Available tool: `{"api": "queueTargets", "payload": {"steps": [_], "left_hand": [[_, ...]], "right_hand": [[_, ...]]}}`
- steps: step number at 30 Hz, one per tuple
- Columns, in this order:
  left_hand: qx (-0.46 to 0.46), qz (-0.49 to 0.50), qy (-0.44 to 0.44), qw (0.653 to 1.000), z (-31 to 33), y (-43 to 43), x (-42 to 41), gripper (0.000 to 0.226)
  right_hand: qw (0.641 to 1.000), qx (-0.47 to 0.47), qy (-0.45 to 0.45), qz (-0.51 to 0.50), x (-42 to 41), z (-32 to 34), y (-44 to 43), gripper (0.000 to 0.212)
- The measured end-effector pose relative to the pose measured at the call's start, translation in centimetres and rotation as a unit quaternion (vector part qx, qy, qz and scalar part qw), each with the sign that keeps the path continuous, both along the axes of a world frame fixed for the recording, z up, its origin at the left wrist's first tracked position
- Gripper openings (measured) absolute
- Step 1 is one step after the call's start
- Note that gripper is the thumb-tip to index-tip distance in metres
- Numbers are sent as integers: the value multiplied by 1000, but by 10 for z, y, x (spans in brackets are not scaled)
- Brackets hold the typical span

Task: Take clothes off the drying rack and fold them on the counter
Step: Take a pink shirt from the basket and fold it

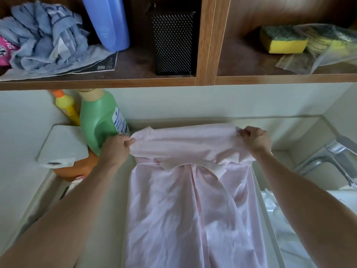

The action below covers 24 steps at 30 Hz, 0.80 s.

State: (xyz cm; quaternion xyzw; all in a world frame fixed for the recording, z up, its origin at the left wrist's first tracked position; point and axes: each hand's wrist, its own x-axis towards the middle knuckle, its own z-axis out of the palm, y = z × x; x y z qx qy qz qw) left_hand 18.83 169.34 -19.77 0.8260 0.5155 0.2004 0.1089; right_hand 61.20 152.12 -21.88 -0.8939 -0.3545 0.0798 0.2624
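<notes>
A pale pink shirt [185, 206] lies lengthwise on the light counter [108, 200], its collar end turned back over the body near the wall. My left hand [116, 147] pinches the left corner of that turned-back part. My right hand [255, 139] grips the right corner, fingers curled into the fabric. Both hands hold the fold slightly raised above the counter. The drying rack is not in view.
A green detergent bottle [100, 120], a yellow bottle [66, 106], an orange container [77, 167] and a paper roll [61, 146] crowd the counter's left. A faucet [332, 157] and sink lie right. The shelf above holds blue rags [44, 35], a black mesh holder [173, 41] and sponges [284, 41].
</notes>
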Motion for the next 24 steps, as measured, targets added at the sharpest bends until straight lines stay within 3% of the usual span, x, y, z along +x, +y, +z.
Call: {"api": "queueTargets", "payload": {"steps": [2, 4, 6, 8, 9, 11, 14, 17, 19, 22, 24], "left_hand": [[3, -1, 79, 997, 4, 5, 0, 42], [61, -41, 189, 979, 5, 5, 1, 43], [72, -89, 251, 961, 9, 1, 3, 42], [17, -115, 278, 954, 10, -3, 5, 42], [-24, -120, 272, 954, 9, -7, 6, 44], [-67, -138, 220, 963, 7, -12, 5, 45], [-19, -148, 129, 980, 12, -18, -1, 49], [51, -153, 73, 984, 26, -30, -9, 45], [52, -176, 63, 981, 29, -51, -17, 43], [-33, -210, 61, 975, 19, -94, -30, 39], [-114, -205, 97, 967, 1, -122, -41, 32]], "right_hand": [[1000, 7, 13, -10, 2, -1, -2, 26], [998, 36, 31, 31, 1, 0, -2, 19], [992, 27, 67, 105, -4, 7, -7, 42], [984, -38, 85, 152, -5, 10, -11, 70], [980, -84, 71, 165, -4, 12, -13, 68], [974, -137, 10, 178, -4, 18, -13, 39], [977, -33, -120, 175, -5, 32, -17, 16], [957, 96, -206, 180, -6, 41, -30, 20], [948, 128, -233, 176, -10, 45, -50, 23], [930, 106, -282, 212, -18, 37, -92, 22], [926, 28, -290, 240, -19, 12, -122, 33]]}}
